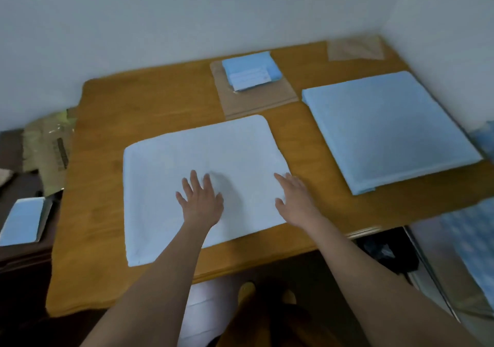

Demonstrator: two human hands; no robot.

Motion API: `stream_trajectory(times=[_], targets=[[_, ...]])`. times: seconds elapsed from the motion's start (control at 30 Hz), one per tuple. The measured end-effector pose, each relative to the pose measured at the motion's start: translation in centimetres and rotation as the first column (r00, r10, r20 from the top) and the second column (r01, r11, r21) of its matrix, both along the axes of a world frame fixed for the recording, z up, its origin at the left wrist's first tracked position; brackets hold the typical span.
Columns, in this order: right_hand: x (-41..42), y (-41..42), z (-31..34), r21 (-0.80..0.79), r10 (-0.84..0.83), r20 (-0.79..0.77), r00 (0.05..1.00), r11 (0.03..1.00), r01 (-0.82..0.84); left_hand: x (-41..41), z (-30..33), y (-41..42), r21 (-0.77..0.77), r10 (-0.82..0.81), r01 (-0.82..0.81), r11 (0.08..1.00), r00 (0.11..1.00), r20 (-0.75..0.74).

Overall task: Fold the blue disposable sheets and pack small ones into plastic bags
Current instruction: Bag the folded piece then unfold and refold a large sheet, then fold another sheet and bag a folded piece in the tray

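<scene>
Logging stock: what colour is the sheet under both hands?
Pale blue sheet, nearly white, in the head view.

Items partly hidden, cropped or indistinct

We list: a blue patterned sheet (pixel 473 242) at the right, cut off by the frame edge; a clear plastic bag (pixel 355 48) in the far corner, blurred, its contents beyond us; a white label (pixel 250 77) on the small folded blue stack (pixel 251 69), its print too small to read; a crumpled greenish bag (pixel 46 146) at left, its dark marking illegible; dark objects (pixel 387 253) under the wooden table (pixel 93 213), which we cannot identify.
</scene>
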State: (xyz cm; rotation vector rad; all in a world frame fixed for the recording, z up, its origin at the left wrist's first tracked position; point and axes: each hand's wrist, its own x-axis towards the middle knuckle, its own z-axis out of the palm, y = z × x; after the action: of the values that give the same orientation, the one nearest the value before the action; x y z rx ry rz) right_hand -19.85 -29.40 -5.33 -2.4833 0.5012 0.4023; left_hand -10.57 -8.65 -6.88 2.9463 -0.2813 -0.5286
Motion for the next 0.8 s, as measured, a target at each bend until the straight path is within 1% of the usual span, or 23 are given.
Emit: stream_trajectory(times=[0.2,0.3,0.43,0.53,0.6,0.67,0.7,0.73,0.8], targets=[[-3.4,-7.7,2.5,-0.052,-0.193,0.042,0.980,0.979,0.195,0.2,3.8,-10.6,-0.104,-0.214,0.222,0.970,0.974,0.078],[-5.9,-12.0,2.8,-0.079,-0.275,0.025,0.961,0.958,0.276,-1.4,4.8,-16.1,-0.131,-0.311,0.316,0.940,0.949,0.054],[-8.4,-17.3,2.4,-0.087,-0.333,-0.008,0.943,0.940,0.331,-3.6,5.0,-22.9,-0.145,-0.385,0.382,0.913,0.923,0.004],[-9.5,-21.6,2.1,-0.045,-0.332,-0.021,0.943,0.943,0.331,-4.5,4.4,-27.7,-0.193,-0.364,0.352,0.916,0.931,-0.027],[-10.0,-24.9,1.8,-0.020,-0.309,-0.022,0.951,0.951,0.309,-5.2,4.1,-30.7,-0.246,-0.291,0.260,0.934,0.951,-0.100],[-10.3,-28.7,1.6,-0.012,-0.289,-0.002,0.957,0.957,0.289,-5.6,3.7,-33.7,-0.286,-0.184,0.128,0.950,0.966,-0.181],[-10.4,-30.6,1.5,-0.013,-0.280,0.020,0.960,0.960,0.280,-5.7,3.5,-35.1,-0.285,-0.137,0.081,0.955,0.974,-0.180],[-10.4,-32.4,1.4,-0.008,-0.276,0.046,0.960,0.961,0.276,-5.8,3.3,-36.4,-0.270,-0.111,0.069,0.960,0.983,-0.144],[-10.6,-35.6,1.2,0.014,-0.289,0.090,0.953,0.957,0.289,-5.8,2.8,-38.8,-0.238,-0.142,0.129,0.963,0.989,-0.041]])
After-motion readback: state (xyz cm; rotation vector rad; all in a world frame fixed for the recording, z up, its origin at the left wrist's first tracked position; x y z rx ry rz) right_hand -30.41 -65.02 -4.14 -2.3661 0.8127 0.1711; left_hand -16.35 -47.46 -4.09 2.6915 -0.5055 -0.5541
